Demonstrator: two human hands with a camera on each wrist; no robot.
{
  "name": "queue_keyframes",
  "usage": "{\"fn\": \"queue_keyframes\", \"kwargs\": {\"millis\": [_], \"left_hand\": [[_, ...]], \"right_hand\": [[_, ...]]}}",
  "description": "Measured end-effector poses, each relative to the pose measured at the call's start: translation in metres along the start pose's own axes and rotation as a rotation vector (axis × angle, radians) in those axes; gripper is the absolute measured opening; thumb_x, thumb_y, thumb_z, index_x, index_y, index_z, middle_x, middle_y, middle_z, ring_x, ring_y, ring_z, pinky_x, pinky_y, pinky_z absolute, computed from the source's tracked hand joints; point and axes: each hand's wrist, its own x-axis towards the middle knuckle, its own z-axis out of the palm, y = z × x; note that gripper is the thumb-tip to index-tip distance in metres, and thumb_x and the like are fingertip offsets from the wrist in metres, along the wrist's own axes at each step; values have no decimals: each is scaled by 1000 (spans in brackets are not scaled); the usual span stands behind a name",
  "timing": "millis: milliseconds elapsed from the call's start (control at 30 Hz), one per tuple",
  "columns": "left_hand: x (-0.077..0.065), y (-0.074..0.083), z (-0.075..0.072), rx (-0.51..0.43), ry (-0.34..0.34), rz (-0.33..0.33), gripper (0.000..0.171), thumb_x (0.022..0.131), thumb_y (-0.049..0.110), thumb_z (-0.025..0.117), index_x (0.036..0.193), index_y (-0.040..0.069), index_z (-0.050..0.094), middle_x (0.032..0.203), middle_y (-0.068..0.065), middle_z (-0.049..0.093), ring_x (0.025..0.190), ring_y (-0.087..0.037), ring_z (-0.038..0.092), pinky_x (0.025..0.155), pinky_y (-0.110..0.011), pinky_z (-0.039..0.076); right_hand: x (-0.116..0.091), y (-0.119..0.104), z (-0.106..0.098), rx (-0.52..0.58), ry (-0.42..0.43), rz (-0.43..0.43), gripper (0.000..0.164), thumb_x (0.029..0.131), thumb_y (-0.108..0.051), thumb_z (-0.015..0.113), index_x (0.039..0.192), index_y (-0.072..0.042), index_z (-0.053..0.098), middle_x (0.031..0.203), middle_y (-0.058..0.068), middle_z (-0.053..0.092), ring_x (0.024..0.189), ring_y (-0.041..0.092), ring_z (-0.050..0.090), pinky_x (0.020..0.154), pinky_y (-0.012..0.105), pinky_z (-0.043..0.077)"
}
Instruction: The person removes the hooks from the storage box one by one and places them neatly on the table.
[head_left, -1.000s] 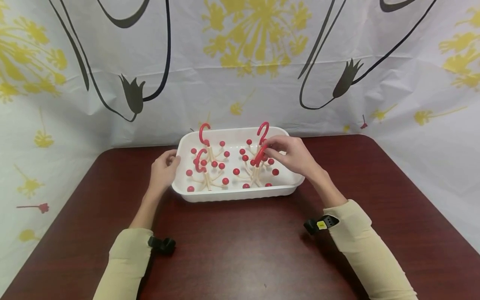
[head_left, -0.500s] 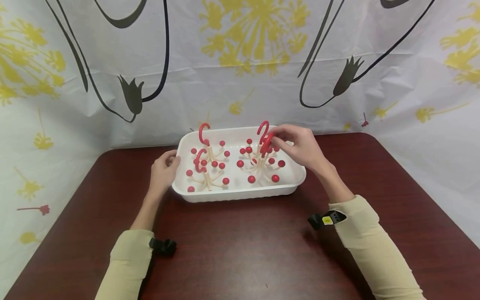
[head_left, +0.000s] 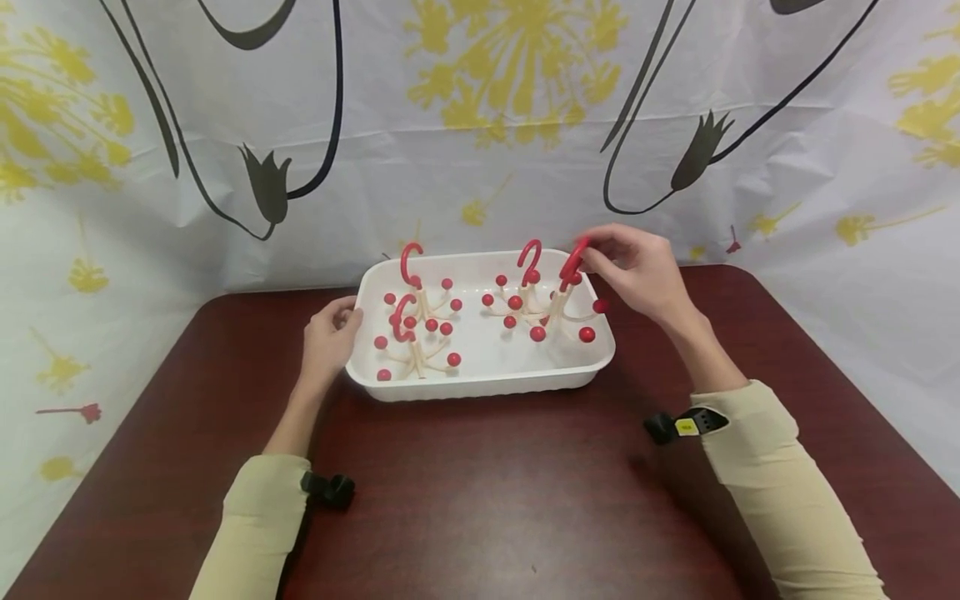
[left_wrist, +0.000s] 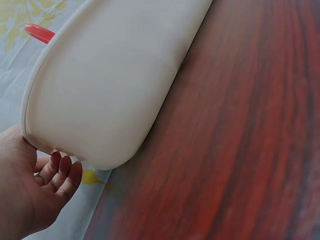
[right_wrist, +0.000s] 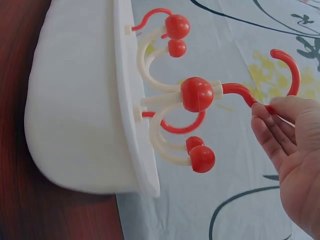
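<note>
My right hand (head_left: 633,268) pinches the red hook of a hanger (head_left: 557,308) between thumb and fingertips. This hanger has a cream stem and several curved arms tipped with red balls. In the right wrist view the held hanger (right_wrist: 197,94) stands out above the tray's rim, its balls clear of the wall. Around the left end of the white tray (head_left: 480,385), my left hand (head_left: 330,340) grips the rim, with fingers curled beneath it in the left wrist view. Three similar hangers stand inside: back left (head_left: 411,265), front left (head_left: 403,321) and back right (head_left: 531,257).
Under the tray lies a dark reddish-brown table (head_left: 480,483). A white sheet (head_left: 360,192) with yellow and grey flower prints hangs right behind the tray and along both sides. Each wrist carries a small black camera (head_left: 330,490) on a strap.
My right hand has lifted the front-right hanger and carried it up, back and to the right, over the tray's right end. My left hand keeps its grip on the tray.
</note>
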Motion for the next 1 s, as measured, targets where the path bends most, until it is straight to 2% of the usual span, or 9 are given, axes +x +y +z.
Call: {"fn": "queue_keyframes", "kwargs": {"millis": [267, 433, 567, 733, 1000], "left_hand": [[-1, 1, 1, -5, 8, 1, 39, 104, 22, 55, 136, 0, 61, 105, -19, 64, 90, -25, 56, 68, -19, 45], [-1, 2, 1, -1, 10, -7, 39, 104, 22, 55, 136, 1, 61, 105, -19, 64, 90, -25, 56, 68, -19, 45], [-1, 2, 1, 0, 13, -5, 38, 104, 21, 55, 136, 1, 61, 105, -19, 64, 90, -25, 56, 68, -20, 45], [-1, 2, 1, -6, 8, 0, 38, 104, 21, 55, 136, 1, 61, 105, -20, 64, 89, -25, 56, 67, -19, 45], [0, 2, 0, -10, 5, -4, 39, 104, 21, 55, 136, 0, 61, 108, -21, 65, 91, -26, 57, 66, -17, 44]], "right_hand": [[-3, 6, -23, -41, 65, 19, 20, 91, 5, 68, 111, 4, 72, 95, 7, 73, 76, 4, 70, 75, 14, 52], [-4, 11, -37, -116, 118, 21, 20, 91, 3, 68, 111, 3, 73, 94, 9, 73, 78, 1, 68, 76, 11, 50], [-5, 16, -48, -155, 156, 18, 19, 92, 3, 68, 111, 3, 73, 93, 12, 72, 78, 4, 67, 77, 11, 50], [-7, 24, -61, -139, 203, 31, 18, 92, 3, 67, 110, 6, 72, 90, 14, 72, 74, 8, 67, 74, 12, 50], [-11, 37, -76, -107, 254, 81, 19, 91, 4, 66, 106, 15, 69, 88, 11, 73, 71, 2, 67, 72, 11, 50]]}}
